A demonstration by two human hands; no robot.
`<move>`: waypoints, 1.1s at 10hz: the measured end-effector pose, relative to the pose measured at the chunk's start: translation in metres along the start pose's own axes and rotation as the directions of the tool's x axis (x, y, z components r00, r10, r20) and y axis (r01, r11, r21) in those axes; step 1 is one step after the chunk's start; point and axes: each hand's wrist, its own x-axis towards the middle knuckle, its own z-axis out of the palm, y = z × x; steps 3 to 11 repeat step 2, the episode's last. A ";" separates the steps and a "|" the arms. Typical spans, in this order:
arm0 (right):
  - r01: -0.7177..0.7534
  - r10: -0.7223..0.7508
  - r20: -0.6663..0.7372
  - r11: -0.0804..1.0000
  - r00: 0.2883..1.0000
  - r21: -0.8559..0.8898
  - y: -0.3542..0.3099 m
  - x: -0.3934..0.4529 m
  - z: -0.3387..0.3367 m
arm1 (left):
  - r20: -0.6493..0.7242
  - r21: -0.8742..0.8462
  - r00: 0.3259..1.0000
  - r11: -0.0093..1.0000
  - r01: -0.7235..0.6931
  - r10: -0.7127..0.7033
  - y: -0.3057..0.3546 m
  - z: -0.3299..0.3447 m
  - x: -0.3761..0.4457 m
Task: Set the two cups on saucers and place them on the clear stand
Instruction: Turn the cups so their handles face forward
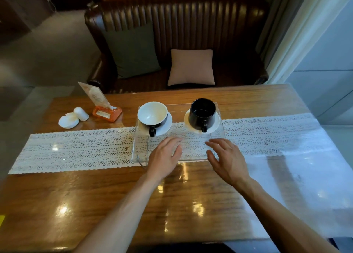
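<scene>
A clear stand [139, 149] sits on the lace runner in the middle of the table. On its far left a cup with a white inside and black handle [152, 113] rests on a white saucer [165, 125]. On its far right a black cup [202, 111] rests on another white saucer [215, 125]. My left hand [164, 157] hovers over the stand's near part, fingers apart, holding nothing. My right hand [227, 160] hovers beside it, also with fingers spread and nothing in it. Both hands are apart from the cups.
A white lace runner [76, 149] crosses the wooden table [114, 195]. At the far left stand an orange card holder [107, 112], a white shaker [81, 113] and a small white dish [68, 120]. A brown sofa with cushions [192, 67] lies beyond the table.
</scene>
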 end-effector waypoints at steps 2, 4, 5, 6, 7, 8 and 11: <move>-0.040 0.029 0.089 0.992 0.996 0.117 -0.026 -0.027 -0.013 | -0.183 -0.156 0.982 0.984 -0.080 0.051 -0.008 -0.009 -0.046; -0.040 0.029 0.089 0.992 0.996 0.117 -0.026 -0.027 -0.013 | -0.183 -0.156 0.982 0.984 -0.080 0.051 -0.008 -0.009 -0.046; -0.040 0.029 0.089 0.992 0.996 0.117 -0.026 -0.027 -0.013 | -0.183 -0.156 0.982 0.984 -0.080 0.051 -0.008 -0.009 -0.046; -0.040 0.029 0.089 0.992 0.996 0.117 -0.026 -0.027 -0.013 | -0.183 -0.156 0.982 0.984 -0.080 0.051 -0.008 -0.009 -0.046; -0.040 0.029 0.089 0.992 0.996 0.117 -0.026 -0.027 -0.013 | -0.183 -0.156 0.982 0.984 -0.080 0.051 -0.008 -0.009 -0.046; -0.040 0.029 0.089 0.992 0.996 0.117 -0.026 -0.027 -0.013 | -0.183 -0.156 0.982 0.984 -0.080 0.051 -0.008 -0.009 -0.046; -0.040 0.029 0.089 0.992 0.996 0.117 -0.026 -0.027 -0.013 | -0.183 -0.156 0.982 0.984 -0.080 0.051 -0.008 -0.009 -0.046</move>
